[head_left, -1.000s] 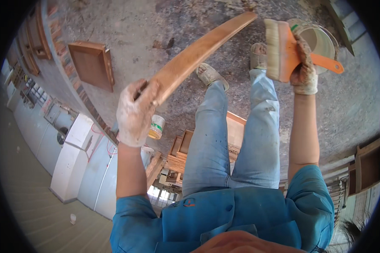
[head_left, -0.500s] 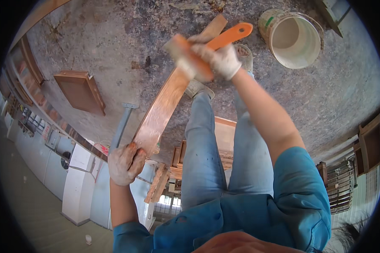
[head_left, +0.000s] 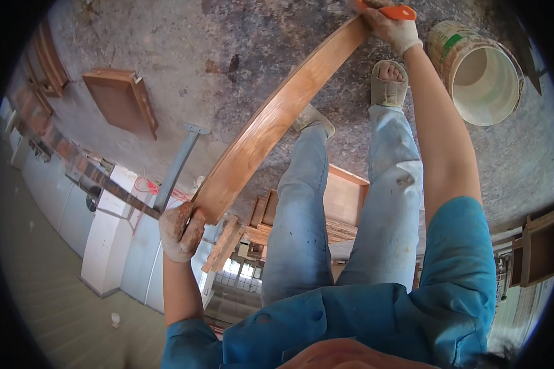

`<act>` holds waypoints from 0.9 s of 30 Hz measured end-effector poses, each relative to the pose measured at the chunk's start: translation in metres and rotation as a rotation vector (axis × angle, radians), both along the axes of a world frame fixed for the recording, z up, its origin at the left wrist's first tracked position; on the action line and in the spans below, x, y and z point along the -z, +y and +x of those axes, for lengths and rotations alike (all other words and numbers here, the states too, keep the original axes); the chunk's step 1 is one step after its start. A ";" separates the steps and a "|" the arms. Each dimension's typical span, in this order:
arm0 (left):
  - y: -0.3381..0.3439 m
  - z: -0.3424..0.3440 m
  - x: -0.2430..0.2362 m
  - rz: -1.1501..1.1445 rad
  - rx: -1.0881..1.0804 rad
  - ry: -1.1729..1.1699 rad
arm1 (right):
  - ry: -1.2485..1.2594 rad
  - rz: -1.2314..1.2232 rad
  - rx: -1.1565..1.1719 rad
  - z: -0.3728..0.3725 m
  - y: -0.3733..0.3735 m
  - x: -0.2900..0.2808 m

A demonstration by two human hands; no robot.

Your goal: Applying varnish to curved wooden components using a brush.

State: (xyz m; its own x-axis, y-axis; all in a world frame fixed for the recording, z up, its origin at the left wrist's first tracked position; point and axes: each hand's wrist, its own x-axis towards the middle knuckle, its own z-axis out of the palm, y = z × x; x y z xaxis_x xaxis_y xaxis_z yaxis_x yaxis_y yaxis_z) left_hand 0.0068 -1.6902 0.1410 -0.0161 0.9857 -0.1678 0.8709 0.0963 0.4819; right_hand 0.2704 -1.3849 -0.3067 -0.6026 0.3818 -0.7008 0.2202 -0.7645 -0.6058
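Note:
A long wooden board (head_left: 280, 126) with a glossy, wet-looking face slants from lower left to upper right in front of me. My left hand (head_left: 182, 232), in a stained white glove, is closed around its near end. At the far end is my right hand (head_left: 395, 32), gloved too, with its arm stretched out. It is closed on the orange handle of a wide brush (head_left: 402, 11); the bristles are out of sight at the top edge. Whether the right fingers also grip the board's end cannot be made out. A whitish bucket (head_left: 444, 52) stands right of that hand.
A wooden drawer-like panel (head_left: 117, 101) rests on the stained floor (head_left: 166, 37) at left. Nearer stands a grey metal post (head_left: 178, 169). Wooden drawers (head_left: 345, 200) show between and behind my legs. My sandalled foot (head_left: 388, 92) is below the right hand.
The brush has gone from the board's upper face to its far end, with my right hand moving up and right. The board's far end has swung rightward; the left hand keeps its grip.

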 end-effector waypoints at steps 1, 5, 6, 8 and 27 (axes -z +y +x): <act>-0.007 -0.001 -0.010 -0.038 0.004 0.030 | -0.049 0.324 -0.014 -0.023 -0.017 -0.048; -0.008 0.003 -0.029 -0.049 -0.019 0.190 | -0.032 0.798 -0.118 -0.055 -0.071 -0.230; -0.002 0.005 -0.031 -0.015 -0.004 0.221 | 0.032 0.674 -0.014 -0.060 -0.087 -0.260; 0.007 0.010 -0.030 0.025 0.016 0.251 | 0.097 0.646 -0.047 -0.068 -0.114 -0.306; 0.050 0.030 -0.030 0.412 0.007 0.463 | 0.038 0.137 0.724 0.004 -0.091 -0.423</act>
State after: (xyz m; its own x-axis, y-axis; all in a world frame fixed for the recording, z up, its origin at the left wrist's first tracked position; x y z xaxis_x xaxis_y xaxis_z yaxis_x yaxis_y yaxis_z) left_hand 0.0371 -1.6403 0.1711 0.0109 0.9683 0.2494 0.9984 -0.0242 0.0503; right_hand 0.2740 -1.4761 0.1163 -0.1896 0.7759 -0.6016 -0.3337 -0.6272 -0.7038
